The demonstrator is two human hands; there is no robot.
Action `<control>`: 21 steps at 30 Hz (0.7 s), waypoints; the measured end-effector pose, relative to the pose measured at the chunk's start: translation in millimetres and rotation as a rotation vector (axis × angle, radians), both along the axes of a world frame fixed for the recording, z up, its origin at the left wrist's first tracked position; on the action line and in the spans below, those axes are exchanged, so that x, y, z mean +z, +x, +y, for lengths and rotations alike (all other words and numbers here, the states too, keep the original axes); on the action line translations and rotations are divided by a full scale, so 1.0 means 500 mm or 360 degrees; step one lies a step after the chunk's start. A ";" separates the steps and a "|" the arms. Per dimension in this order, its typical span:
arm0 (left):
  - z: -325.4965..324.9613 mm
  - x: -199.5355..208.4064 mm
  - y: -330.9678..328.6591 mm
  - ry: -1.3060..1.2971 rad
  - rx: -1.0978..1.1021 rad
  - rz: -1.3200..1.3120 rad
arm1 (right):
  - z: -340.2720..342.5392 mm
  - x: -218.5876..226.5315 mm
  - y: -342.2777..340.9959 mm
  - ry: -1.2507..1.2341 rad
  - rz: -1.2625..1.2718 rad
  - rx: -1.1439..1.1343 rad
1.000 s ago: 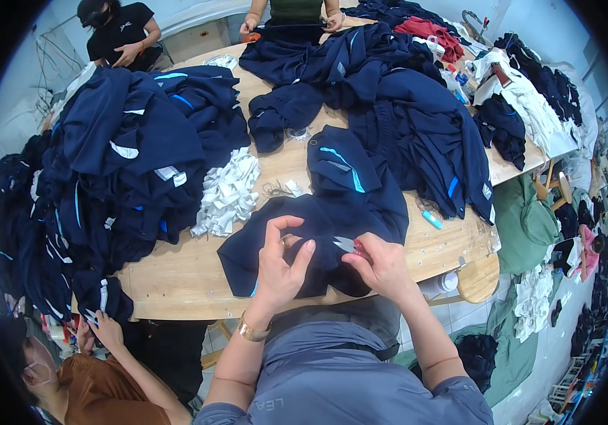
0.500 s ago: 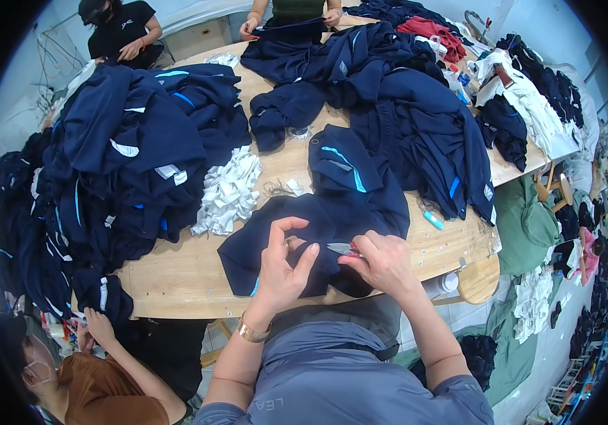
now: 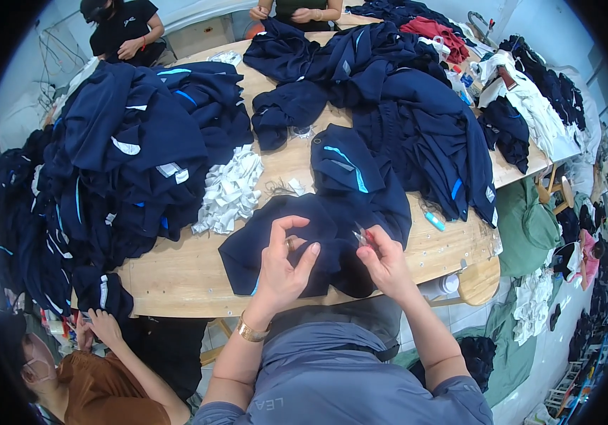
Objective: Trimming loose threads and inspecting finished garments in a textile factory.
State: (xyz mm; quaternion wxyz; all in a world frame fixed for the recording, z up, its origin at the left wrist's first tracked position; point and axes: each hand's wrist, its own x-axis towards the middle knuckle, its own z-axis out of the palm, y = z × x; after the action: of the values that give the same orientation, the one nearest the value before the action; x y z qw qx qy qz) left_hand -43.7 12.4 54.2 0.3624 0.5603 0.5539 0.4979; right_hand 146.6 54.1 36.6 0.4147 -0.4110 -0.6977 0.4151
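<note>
A navy garment [image 3: 275, 219] with a light-blue stripe lies spread on the table in front of me. My left hand [image 3: 286, 265] is at its near part, thumb and lower fingers closed on the cloth and the index finger raised and curved. In my right hand [image 3: 387, 263] is a pair of small thread snips [image 3: 360, 236] with red handles, blades pointing up and left. The snips are just above the cloth, a short way from my left thumb. My right fingers partly hide their handles.
A large heap of navy garments [image 3: 127, 142] stands at left, beside a pile of white fabric strips [image 3: 229, 188]. More navy garments [image 3: 424, 127] lie at right, near a light-blue capped tube [image 3: 434, 221]. A co-worker [image 3: 98, 368] sits at lower left; others work across the wooden table [image 3: 176, 287].
My right hand with the snips has drawn slightly right and up, away from my left thumb. My left hand stays put. The far co-worker's hands have moved and the cloth there has dropped.
</note>
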 end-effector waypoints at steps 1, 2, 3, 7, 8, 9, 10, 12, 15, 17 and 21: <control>0.000 0.003 0.000 -0.0049 0.0011 0.0048 | -0.005 0.001 -0.003 -0.0001 -0.0002 -0.0003; -0.001 0.003 0.002 -0.0051 0.0011 0.0047 | -0.011 0.004 -0.007 -0.0132 0.0043 0.0045; -0.002 0.004 0.006 -0.0024 0.0038 0.0108 | -0.017 0.009 -0.013 -0.0264 0.0088 0.0094; -0.003 0.003 0.022 0.0038 0.0042 0.0136 | -0.030 -0.001 -0.055 -0.0014 0.0006 -0.0002; 0.000 -0.007 0.022 0.0088 0.0025 0.0137 | -0.028 -0.012 -0.054 -0.0014 0.0005 0.0000; 0.000 -0.007 0.022 0.0088 0.0026 0.0137 | -0.026 -0.022 -0.053 -0.0193 0.0210 0.0052; 0.000 -0.005 0.024 0.0124 0.0039 0.0196 | -0.025 -0.027 -0.050 -0.0372 0.0415 0.0103; 0.001 -0.007 0.022 0.0156 0.0063 0.0256 | -0.027 -0.001 -0.030 -0.0805 0.0747 0.0333; 0.006 -0.011 0.021 0.0218 0.0129 0.0227 | -0.029 0.004 0.008 -0.1174 0.1052 0.0703; 0.007 -0.008 0.016 0.0105 0.0125 0.0184 | -0.025 -0.006 0.026 -0.0928 0.0920 0.0982; 0.006 -0.002 0.009 0.0028 0.0084 0.0137 | -0.011 -0.018 0.022 -0.0124 0.0101 0.0198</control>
State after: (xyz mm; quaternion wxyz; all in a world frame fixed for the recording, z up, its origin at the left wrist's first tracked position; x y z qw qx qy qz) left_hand -39.2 15.5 53.2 0.3201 0.5695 0.5791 0.4877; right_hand 157.5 48.5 27.6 0.3937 -0.3692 -0.6918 0.4797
